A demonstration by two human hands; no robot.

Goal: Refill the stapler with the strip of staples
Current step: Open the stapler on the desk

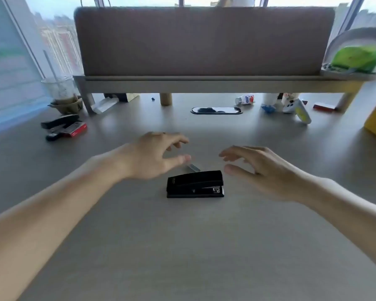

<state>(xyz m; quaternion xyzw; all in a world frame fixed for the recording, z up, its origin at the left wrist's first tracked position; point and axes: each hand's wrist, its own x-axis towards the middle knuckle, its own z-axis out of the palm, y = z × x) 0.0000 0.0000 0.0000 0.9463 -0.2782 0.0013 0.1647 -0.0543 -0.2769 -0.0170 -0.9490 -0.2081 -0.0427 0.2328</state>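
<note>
Black stapler [195, 184] lies closed on the bench [182, 246], mid-field, metal nose toward the person's right; lid down, so the magazine is not yet reachable. Strip of staples [193, 167] lies flat just behind it, near but apart, close at hand for loading. Left hand [152, 156] hovers over the strip, grip released, thumb and fingers spread above it, holding nothing; likely set to pinch it up. Right hand [263, 170] hovers beside the stapler's nose end, grip also released and empty, seemingly placed to steady or open the top. Off left, well apart: a second stapler [60, 121] and a red staple box [78, 129], untouched.
</note>
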